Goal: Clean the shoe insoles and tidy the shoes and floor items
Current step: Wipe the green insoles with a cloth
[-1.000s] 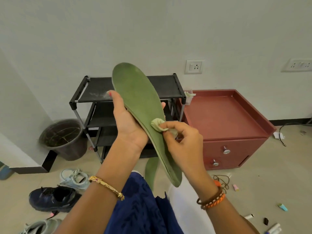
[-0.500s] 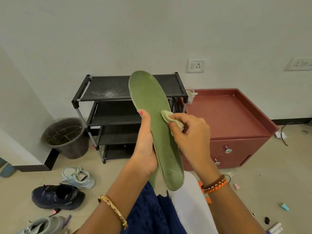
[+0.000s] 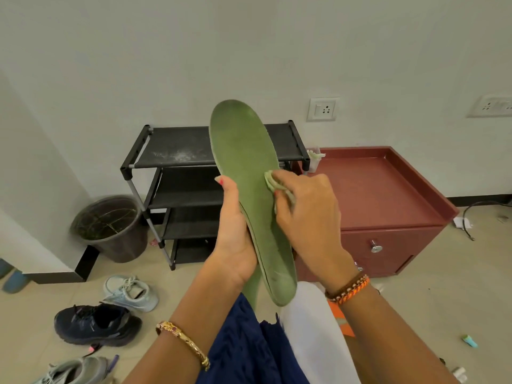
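A: Stage of task?
B: Early, by appearance. The left hand (image 3: 235, 239) grips the green insole (image 3: 249, 189) along its edge at centre frame; the right hand (image 3: 307, 214) pinches a wad of cloth (image 3: 273, 184) against its face, mid-wipe. Three shoes (image 3: 97, 325) (toward 8 o'clock) and small floor items (image 3: 469, 340) (4 o'clock) lie untidied; the shoe rack (image 3: 171, 146) stands bare.
A: Orientation?
B: Long axis near-upright, toe toward 12 o'clock, heel toward 5.
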